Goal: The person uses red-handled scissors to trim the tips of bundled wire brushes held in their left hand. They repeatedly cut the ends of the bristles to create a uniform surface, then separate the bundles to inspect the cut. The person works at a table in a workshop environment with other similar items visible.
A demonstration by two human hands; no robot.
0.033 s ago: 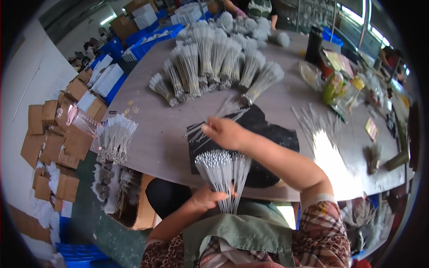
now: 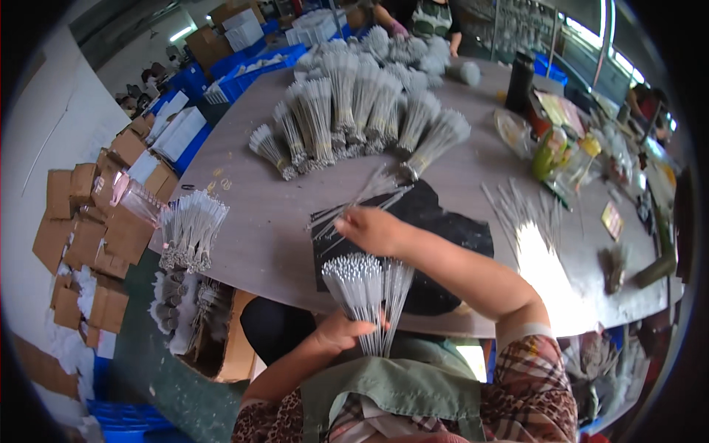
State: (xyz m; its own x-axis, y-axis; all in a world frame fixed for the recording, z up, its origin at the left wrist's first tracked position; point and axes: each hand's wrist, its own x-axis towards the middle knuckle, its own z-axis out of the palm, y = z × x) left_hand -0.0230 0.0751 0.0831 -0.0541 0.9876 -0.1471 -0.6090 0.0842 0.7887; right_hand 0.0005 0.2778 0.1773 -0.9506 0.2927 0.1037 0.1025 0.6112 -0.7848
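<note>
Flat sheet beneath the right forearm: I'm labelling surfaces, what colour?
The flat sheet is black; head view.

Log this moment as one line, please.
left grip: closed around thin-rod bundle | right grip: over black cloth, by loose rods, hold unclear | beyond: grey-white rod bundles

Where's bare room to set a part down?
Bare: tabletop between left-edge bundles and black sheet; also between far bundles and clear bag at right. Crowded: far middle, right edge, around the right hand.
</note>
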